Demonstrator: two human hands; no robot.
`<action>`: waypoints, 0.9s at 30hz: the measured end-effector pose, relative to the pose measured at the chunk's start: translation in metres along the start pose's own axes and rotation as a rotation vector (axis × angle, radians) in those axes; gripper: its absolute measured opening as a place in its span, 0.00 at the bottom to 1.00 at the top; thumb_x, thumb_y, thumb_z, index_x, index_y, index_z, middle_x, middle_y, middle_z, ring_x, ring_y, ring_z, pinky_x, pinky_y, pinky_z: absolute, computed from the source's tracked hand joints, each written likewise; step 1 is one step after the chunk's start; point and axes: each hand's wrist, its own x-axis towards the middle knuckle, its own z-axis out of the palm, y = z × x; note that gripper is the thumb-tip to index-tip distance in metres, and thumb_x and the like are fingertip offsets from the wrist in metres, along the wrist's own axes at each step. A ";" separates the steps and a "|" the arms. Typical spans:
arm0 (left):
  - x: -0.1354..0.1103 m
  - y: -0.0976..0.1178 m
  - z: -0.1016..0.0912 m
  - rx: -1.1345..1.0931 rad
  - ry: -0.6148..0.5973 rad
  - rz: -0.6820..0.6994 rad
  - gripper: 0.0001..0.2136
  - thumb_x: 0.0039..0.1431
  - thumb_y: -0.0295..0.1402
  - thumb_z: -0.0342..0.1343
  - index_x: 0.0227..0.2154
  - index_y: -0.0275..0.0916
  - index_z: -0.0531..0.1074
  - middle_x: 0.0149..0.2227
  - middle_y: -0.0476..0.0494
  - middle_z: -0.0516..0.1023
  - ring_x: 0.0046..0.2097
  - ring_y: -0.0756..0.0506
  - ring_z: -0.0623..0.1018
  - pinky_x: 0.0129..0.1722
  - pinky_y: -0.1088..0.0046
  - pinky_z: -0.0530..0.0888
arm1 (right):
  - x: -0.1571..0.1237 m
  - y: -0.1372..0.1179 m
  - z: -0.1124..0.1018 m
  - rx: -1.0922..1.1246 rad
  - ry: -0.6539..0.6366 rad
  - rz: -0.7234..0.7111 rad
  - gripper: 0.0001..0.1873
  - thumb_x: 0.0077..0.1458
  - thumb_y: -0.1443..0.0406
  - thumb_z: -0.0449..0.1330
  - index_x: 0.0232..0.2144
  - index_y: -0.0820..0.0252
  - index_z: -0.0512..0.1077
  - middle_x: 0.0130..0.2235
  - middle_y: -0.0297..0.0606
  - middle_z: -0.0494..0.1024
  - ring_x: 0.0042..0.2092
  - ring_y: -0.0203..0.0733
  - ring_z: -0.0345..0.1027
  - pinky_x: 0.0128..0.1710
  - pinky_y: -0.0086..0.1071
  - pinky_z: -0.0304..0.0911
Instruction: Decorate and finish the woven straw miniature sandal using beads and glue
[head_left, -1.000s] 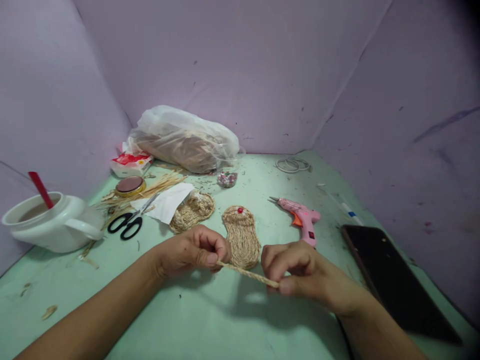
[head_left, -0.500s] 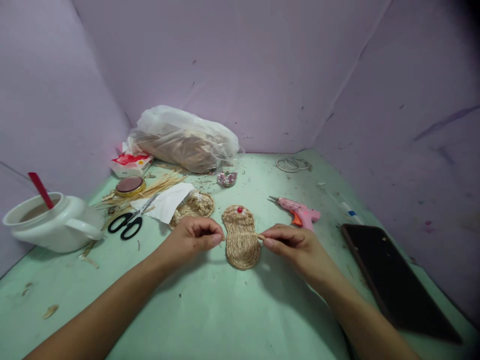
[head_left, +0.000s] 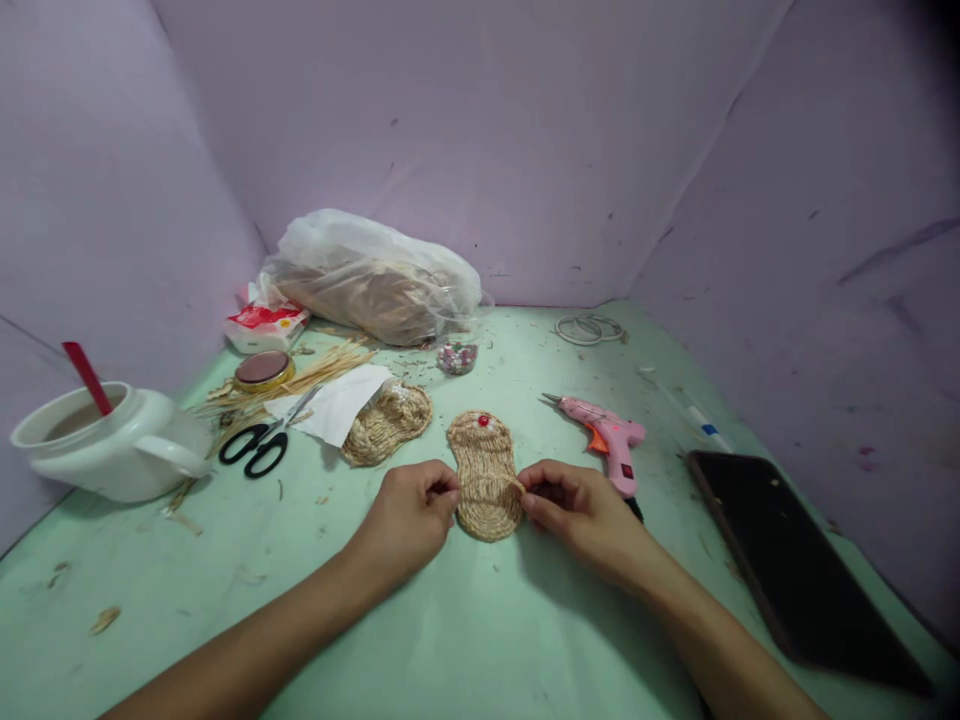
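Note:
In front of me lies a small woven straw slipper sole (head_left: pixel 486 455), with a red bead (head_left: pixel 484 420) and pale beads near its far end. A twisted straw cord (head_left: pixel 487 478) runs across its nearer half. My left hand (head_left: pixel 420 510) pinches one end of the cord at the sole's left edge. At the right edge, my right hand (head_left: pixel 574 505) pinches the other end between thumb and forefinger. A second straw slipper (head_left: pixel 390 425) rests to the left, partly covered by white paper (head_left: pixel 341 405).
Right of the sole are a pink glue gun (head_left: pixel 604 425) and a dark phone (head_left: pixel 802 570). Black-handled scissors (head_left: pixel 259 445), a round tin (head_left: pixel 264 370) and a white pot (head_left: pixel 112 450) stand left. A plastic bag (head_left: pixel 375 280), bead packet (head_left: pixel 457 357) and metal rings (head_left: pixel 589 329) lie behind.
Both hands have come slightly nearer to me and closer to the sole's edges. The cord now lies lower across the sole. The camera view has shifted a little.

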 end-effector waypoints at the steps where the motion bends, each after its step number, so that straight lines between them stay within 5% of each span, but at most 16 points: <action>1: -0.001 0.000 0.001 0.021 0.012 0.011 0.04 0.44 0.27 0.48 0.21 0.37 0.67 0.16 0.53 0.67 0.19 0.52 0.67 0.19 0.78 0.61 | 0.000 0.001 0.000 -0.021 0.010 -0.009 0.06 0.45 0.65 0.57 0.29 0.62 0.69 0.24 0.33 0.70 0.26 0.34 0.61 0.25 0.28 0.56; 7: -0.003 0.006 0.000 0.136 0.056 0.062 0.07 0.39 0.22 0.47 0.20 0.37 0.69 0.18 0.51 0.69 0.21 0.51 0.67 0.21 0.77 0.61 | -0.001 0.001 -0.005 -0.203 0.029 -0.019 0.04 0.44 0.68 0.57 0.28 0.60 0.69 0.24 0.32 0.70 0.26 0.35 0.62 0.25 0.28 0.57; 12: -0.003 0.009 -0.003 0.202 0.059 0.120 0.05 0.44 0.27 0.52 0.21 0.36 0.73 0.24 0.47 0.73 0.27 0.49 0.70 0.28 0.74 0.65 | -0.002 0.000 -0.006 -0.290 0.017 -0.020 0.03 0.44 0.69 0.59 0.27 0.60 0.70 0.25 0.34 0.73 0.27 0.37 0.65 0.26 0.29 0.59; 27: -0.003 0.004 0.001 0.197 0.067 0.089 0.06 0.46 0.30 0.52 0.20 0.36 0.72 0.18 0.51 0.70 0.23 0.50 0.67 0.22 0.77 0.62 | -0.001 0.000 -0.003 -0.153 -0.004 -0.021 0.04 0.44 0.71 0.59 0.27 0.61 0.72 0.27 0.35 0.76 0.29 0.37 0.68 0.31 0.30 0.63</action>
